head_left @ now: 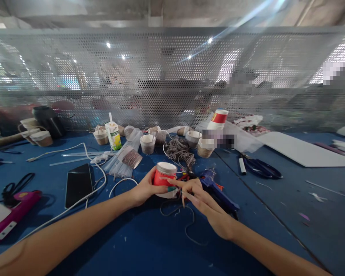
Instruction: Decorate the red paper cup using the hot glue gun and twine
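My left hand [148, 188] grips a red and white paper cup [163, 180] with its flat white end up. Grey cord is wound around the cup just below that end. My right hand [199, 193] is at the cup's right side, its index finger stretched across the red wall and the other fingers bent apart. A loose grey cord [193, 220] curls on the table below the hands; whether the right fingers touch it is hidden. Behind the cup lies a tangled heap of grey cord [179, 150]. A blue glue gun [218, 189] lies beside my right hand.
Several cord-wrapped cups [148, 144] stand at the back, near a drink carton [113, 136] and stacked paper cups [218, 119]. A phone [79, 185], white cable and magenta power strip [14, 214] lie left. Scissors [260, 167] and a white board [307, 149] lie right. A perforated metal screen [166, 69] rises behind.
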Motion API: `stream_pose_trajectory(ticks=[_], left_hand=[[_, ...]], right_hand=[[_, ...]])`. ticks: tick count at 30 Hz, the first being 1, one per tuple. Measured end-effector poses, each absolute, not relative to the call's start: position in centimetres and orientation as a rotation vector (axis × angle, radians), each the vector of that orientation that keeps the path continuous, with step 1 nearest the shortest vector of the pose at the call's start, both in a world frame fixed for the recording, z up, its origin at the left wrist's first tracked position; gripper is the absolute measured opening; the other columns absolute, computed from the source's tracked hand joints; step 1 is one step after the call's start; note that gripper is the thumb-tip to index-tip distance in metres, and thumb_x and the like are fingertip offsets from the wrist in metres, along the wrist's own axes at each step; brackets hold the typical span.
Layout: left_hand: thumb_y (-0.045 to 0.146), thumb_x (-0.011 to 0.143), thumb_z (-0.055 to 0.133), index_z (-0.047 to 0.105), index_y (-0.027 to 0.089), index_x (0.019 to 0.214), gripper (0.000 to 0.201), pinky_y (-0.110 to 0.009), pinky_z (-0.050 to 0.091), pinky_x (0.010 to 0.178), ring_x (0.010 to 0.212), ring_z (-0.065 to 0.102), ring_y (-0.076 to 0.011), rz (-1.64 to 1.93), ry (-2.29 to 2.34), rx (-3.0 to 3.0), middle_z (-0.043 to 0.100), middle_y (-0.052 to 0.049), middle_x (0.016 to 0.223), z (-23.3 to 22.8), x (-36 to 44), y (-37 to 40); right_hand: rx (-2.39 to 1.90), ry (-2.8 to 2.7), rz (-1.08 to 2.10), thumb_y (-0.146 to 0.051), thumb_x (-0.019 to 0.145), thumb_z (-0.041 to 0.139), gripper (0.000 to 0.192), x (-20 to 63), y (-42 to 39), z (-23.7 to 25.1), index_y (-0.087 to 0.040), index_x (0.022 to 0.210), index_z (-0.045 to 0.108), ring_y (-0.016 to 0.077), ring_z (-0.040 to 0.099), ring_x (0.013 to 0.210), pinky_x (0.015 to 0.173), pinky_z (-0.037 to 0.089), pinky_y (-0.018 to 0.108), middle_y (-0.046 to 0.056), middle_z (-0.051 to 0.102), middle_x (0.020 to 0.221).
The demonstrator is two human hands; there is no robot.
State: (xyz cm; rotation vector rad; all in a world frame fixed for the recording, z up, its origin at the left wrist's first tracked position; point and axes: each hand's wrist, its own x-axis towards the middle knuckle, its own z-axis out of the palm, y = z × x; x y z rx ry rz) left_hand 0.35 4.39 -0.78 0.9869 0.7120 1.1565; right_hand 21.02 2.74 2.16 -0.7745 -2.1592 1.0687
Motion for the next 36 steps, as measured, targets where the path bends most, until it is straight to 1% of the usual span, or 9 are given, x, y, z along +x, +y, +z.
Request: stream_pose_trajectory(ticks=[3,5,10,14,19,22,27,31,36], left_hand=[[0.009,0.046,0.08,0.057,0.019,0.104,0.063,-0.035,0.043,0.084,0.087,0.061,-0.0191,1.138,0.654,0.945,0.067,-0.004,0.097,-1.0,0.2,4.5],[0.01,0.045,0.08,0.058,0.018,0.105,0.064,-0.037,0.043,0.083,0.084,0.061,-0.0199,1.125,0.626,0.932,0.068,-0.005,0.094,-1.2,0.0,4.6],[0.015,0.045,0.079,0.061,0.014,0.105,0.062,-0.039,0.044,0.082,0.084,0.063,-0.0232,1.107,0.576,0.922,0.07,-0.009,0.093,-1.8,-0.3,5.0],[0.017,0.047,0.077,0.063,0.014,0.103,0.057,-0.038,0.044,0.082,0.084,0.064,-0.0232,1.071,0.522,0.931,0.071,-0.008,0.092,-1.8,-0.6,5.2],[0.017,0.052,0.076,0.064,0.013,0.103,0.052,-0.038,0.045,0.085,0.086,0.065,-0.0237,1.039,0.48,0.949,0.071,-0.008,0.093,-1.7,-0.8,5.2],[0.016,0.054,0.076,0.063,0.013,0.108,0.056,-0.04,0.043,0.09,0.091,0.065,-0.025,1.048,0.472,0.949,0.071,-0.01,0.098,-1.7,-0.8,5.2],[0.019,0.055,0.077,0.063,0.011,0.107,0.054,-0.039,0.043,0.092,0.092,0.065,-0.0248,1.037,0.434,0.97,0.07,-0.012,0.101,-1.5,-0.6,5.1],[0.019,0.049,0.081,0.063,0.011,0.102,0.056,-0.038,0.046,0.087,0.086,0.065,-0.023,1.047,0.511,0.947,0.071,-0.011,0.094,-1.4,-0.4,4.9],[0.01,0.042,0.084,0.062,0.013,0.099,0.061,-0.036,0.047,0.084,0.082,0.065,-0.0198,1.1,0.608,0.932,0.07,-0.007,0.089,-1.0,0.0,4.6]], right_hand=[[-0.732,-1.988,1.225,-0.046,0.092,0.04,0.03,20.8,3.0,2.2,-0.022,0.08,0.052,0.0248,0.049,0.112,0.101,0.033,0.045,0.01,0.058,0.113],[-0.709,-1.842,1.295,-0.047,0.09,0.043,0.031,20.7,3.1,2.2,-0.022,0.074,0.052,0.0261,0.051,0.111,0.095,0.038,0.041,0.01,0.062,0.103],[-0.732,-1.533,1.392,-0.048,0.084,0.048,0.034,20.6,3.7,2.4,-0.022,0.063,0.052,0.0242,0.058,0.085,0.067,0.046,0.031,0.008,0.063,0.073],[-0.816,-1.285,1.451,-0.038,0.082,0.049,0.029,20.9,4.5,2.2,-0.021,0.059,0.051,0.0185,0.056,0.07,0.067,0.048,0.03,0.008,0.066,0.075],[-0.835,-1.287,1.263,-0.038,0.083,0.052,0.029,21.1,4.7,2.0,-0.02,0.061,0.049,0.0123,0.05,0.052,0.049,0.044,0.025,0.004,0.063,0.069],[-0.77,-1.418,1.059,-0.037,0.086,0.052,0.02,21.3,4.3,1.8,-0.02,0.077,0.055,0.0106,0.047,0.046,0.041,0.039,0.022,0.0,0.056,0.064],[-0.537,-1.97,0.899,-0.038,0.092,0.045,0.024,21.5,3.0,1.8,-0.02,0.081,0.055,0.0166,0.06,0.072,0.063,0.052,0.031,0.009,0.062,0.094],[-0.501,-2.129,0.921,-0.035,0.093,0.042,0.019,21.5,2.7,2.0,-0.021,0.091,0.054,0.0205,0.06,0.092,0.076,0.052,0.036,0.013,0.059,0.113],[-0.512,-2.205,0.842,-0.024,0.091,0.043,0.011,21.7,2.7,1.9,-0.021,0.088,0.053,0.0201,0.06,0.093,0.077,0.051,0.036,0.012,0.061,0.114]])
